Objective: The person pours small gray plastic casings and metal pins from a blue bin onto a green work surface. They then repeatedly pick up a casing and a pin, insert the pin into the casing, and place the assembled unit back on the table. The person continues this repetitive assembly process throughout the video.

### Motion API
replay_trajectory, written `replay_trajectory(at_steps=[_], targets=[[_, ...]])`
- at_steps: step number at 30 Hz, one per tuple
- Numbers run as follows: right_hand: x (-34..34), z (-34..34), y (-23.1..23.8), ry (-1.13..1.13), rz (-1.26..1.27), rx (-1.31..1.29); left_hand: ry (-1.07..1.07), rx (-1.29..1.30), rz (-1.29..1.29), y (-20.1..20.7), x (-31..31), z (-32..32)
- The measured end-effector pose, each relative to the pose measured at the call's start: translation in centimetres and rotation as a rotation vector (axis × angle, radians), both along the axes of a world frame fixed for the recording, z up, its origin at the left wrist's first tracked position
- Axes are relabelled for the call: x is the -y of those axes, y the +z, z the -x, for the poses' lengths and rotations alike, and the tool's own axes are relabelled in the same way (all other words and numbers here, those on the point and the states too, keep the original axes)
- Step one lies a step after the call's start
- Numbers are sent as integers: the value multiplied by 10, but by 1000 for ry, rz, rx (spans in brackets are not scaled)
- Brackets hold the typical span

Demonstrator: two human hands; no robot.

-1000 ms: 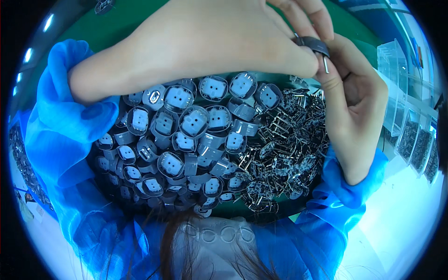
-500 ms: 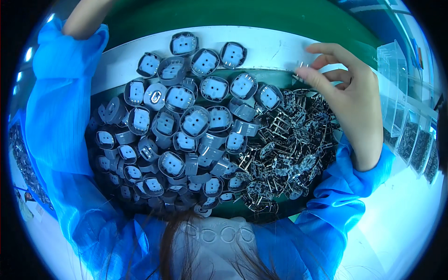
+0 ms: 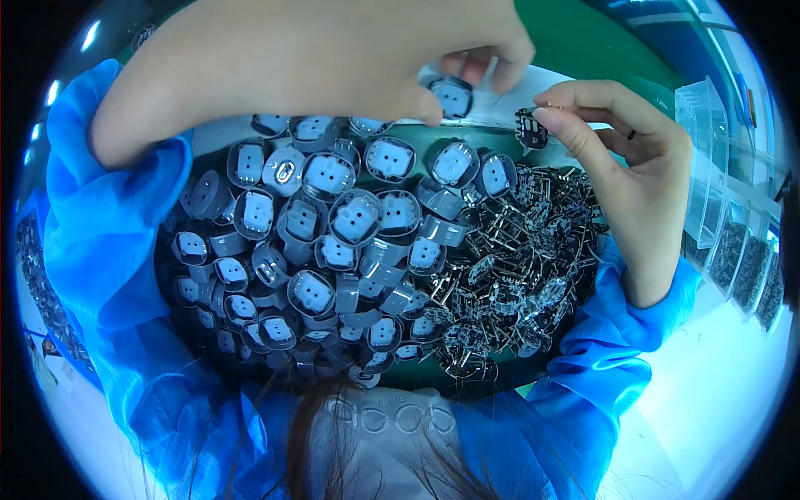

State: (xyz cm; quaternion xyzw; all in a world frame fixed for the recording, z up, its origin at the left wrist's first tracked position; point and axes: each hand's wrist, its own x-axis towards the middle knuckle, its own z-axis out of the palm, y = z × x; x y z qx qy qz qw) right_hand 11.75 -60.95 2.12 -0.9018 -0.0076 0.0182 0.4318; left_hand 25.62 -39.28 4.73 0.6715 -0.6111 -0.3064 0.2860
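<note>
Far-left parts: heap of small dark pieces (image 3: 48,296), too small to tell what kind.
Left sleeve: blue sleeve (image 3: 104,242), pushed up off the wrist.
Housing pile: many grey rounded housings (image 3: 310,293) with pale inserts, two dark holes in most; piled loosely, some on their sides.
Left hand: left hand (image 3: 467,42) reaches across the top, thumb and fingers part-spread around one housing (image 3: 452,98); cannot tell if it is gripped.
That housing: insert face showing, over the white ledge (image 3: 500,108), apart from the right hand's board.
Board pile: dark circuit boards (image 3: 521,275) with metal pins, tangled, just right of the housings.
Held board: one small dark board (image 3: 531,130), above the board pile's upper edge.
Right hand: right hand (image 3: 637,158) pinches that board between thumb and forefinger, other fingers curled.
Far-right bins: clear plastic bins (image 3: 702,171), dark small contents in the lower ones.
</note>
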Motion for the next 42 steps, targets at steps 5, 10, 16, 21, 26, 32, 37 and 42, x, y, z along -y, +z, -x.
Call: replay_trajectory(at_steps=[5, 10, 16, 21, 26, 32, 37, 42], targets=[[-2, 7, -2, -59, 30, 72, 140, 127, -137, -31, 22, 11], [-13, 7, 0, -40, 17, 178, 220, -84, 283, -61, 27, 14], [-8, 8, -7, -38, 152, 381, 173, -283, 294, -42, 21, 11], [-16, 10, -4, -78, 244, 420, 341, -189, 304, -39, 25, 37], [-16, 14, -2, 4, 474, 578, 389, -713, 117, -38, 28, 30], [-11, 15, -1, 37, 557, 597, 348, -902, 33, -37, 34, 21], [-27, 3, 2, -133, -83, 181, 455, -532, 264, -40, 22, 48], [4, 11, -6, 2, -268, 48, 381, -525, 266, -45, 19, 32]])
